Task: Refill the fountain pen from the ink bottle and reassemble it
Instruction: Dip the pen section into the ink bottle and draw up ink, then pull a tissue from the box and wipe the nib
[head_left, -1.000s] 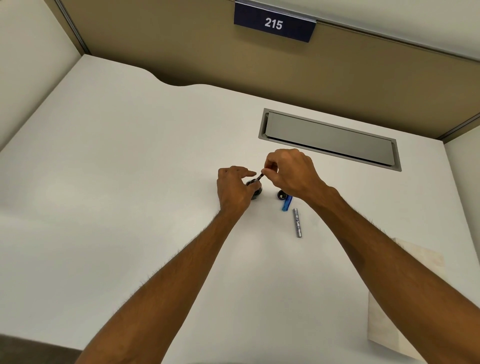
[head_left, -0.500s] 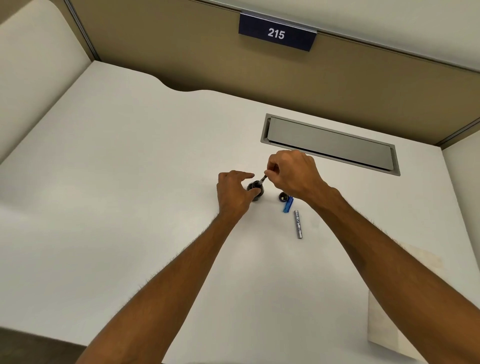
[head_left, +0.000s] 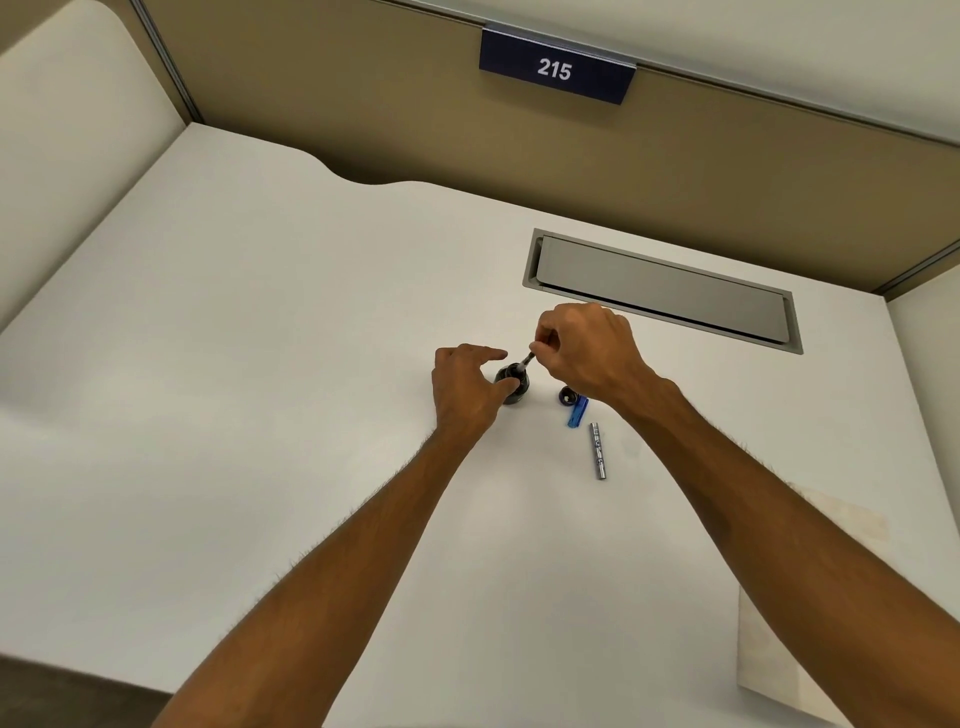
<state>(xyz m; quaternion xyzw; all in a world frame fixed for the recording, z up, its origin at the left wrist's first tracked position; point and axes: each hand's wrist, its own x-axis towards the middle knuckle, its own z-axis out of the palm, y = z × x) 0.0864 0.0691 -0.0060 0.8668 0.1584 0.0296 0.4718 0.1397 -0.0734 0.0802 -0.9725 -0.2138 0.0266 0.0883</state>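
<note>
Looking down from the head camera, I see my left hand (head_left: 467, 387) curled around the ink bottle (head_left: 511, 383), thumb on the near side and index finger stretched out above it, so the small dark bottle stands upright on the white desk (head_left: 260, 364) just right of my palm. My right hand (head_left: 587, 353) is closed in a fingertip pinch on the pen section (head_left: 525, 360), which slants down and left from my fingers with its lower end at the bottle's open mouth; whether the tip actually reaches the ink I cannot tell. Just beside my right wrist, on the desk, sits the dark bottle cap (head_left: 567, 397), and touching or nearly touching it lies a blue pen part (head_left: 577, 411). A little nearer to me lies the silver pen barrel (head_left: 599, 450), apart from both hands. A pale paper sheet (head_left: 779, 649) lies under my right forearm at the desk's near right corner.
</note>
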